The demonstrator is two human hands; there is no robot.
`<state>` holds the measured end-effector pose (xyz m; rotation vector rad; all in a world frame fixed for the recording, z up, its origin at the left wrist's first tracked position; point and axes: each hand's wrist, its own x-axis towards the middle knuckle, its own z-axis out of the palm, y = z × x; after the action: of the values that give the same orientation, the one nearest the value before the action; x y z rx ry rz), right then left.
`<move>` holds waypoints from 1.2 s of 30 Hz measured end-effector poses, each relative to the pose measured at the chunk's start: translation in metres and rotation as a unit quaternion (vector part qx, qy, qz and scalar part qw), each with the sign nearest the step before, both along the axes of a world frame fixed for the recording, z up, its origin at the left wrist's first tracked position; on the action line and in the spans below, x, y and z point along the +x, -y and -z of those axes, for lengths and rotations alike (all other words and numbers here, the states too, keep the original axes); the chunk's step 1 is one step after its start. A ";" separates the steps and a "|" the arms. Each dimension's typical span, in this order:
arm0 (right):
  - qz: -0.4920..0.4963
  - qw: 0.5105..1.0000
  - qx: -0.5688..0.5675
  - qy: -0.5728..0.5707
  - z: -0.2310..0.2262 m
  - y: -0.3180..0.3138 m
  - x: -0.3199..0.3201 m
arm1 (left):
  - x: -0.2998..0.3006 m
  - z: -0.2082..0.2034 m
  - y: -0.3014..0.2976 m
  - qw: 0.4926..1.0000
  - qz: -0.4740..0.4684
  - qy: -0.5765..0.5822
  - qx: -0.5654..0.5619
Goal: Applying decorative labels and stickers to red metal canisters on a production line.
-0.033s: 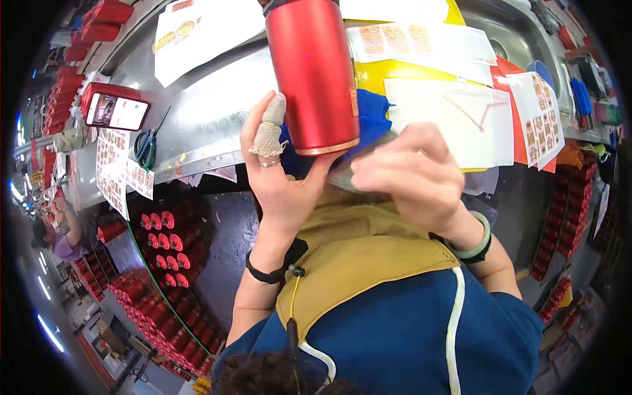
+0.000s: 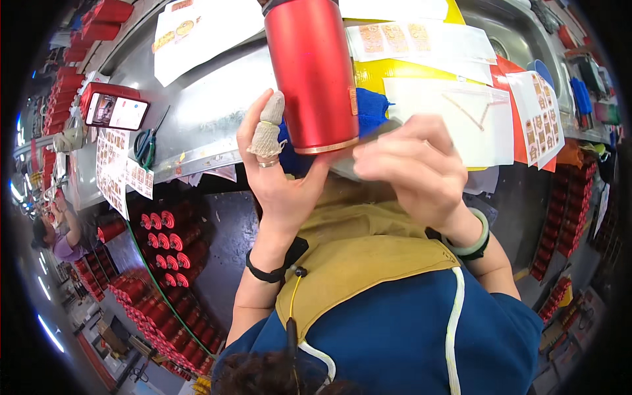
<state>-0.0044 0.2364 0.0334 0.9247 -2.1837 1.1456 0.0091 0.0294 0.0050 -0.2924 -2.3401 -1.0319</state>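
A red metal tumbler with a dark top lies lengthwise away from me, its base nearest to me. My left hand holds it at the base end, thumb by the bottom rim and fingers up its left side. One finger wears a grey cloth cover. Just right of the base, my right hand is closed with its fingers bent together. A thin grey see-through piece, blurred, shows at its fingertips; its kind is unclear. Under the tumbler is a blue cloth. A small gold-brown label sits on the tumbler's right side.
Printed sticker sheets and a white sheet lie on the right of the metal table. Left are a phone, green-handled scissors and more sheets. Many red tumblers stand in rows below left. Another person is far left.
My right hand has tilted and shifted very slightly, and the grey piece at its fingertips has moved with it. The left hand and tumbler have barely moved.
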 end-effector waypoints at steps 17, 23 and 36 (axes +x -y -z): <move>-0.038 0.998 0.042 0.030 -0.003 -0.005 -0.003 | 0.007 0.011 0.019 0.997 -0.002 0.036 -0.073; -0.143 0.984 0.047 0.093 0.000 -0.003 0.010 | 0.006 0.014 0.024 0.993 0.052 0.101 -0.013; 0.023 0.983 -0.089 0.161 -0.020 -0.007 -0.010 | 0.001 -0.009 0.028 0.986 0.073 0.150 0.024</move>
<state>-0.0146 0.2436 0.0530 0.6449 -2.2867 1.5284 0.0096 0.0014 0.0139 -0.3110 -2.5870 -1.2767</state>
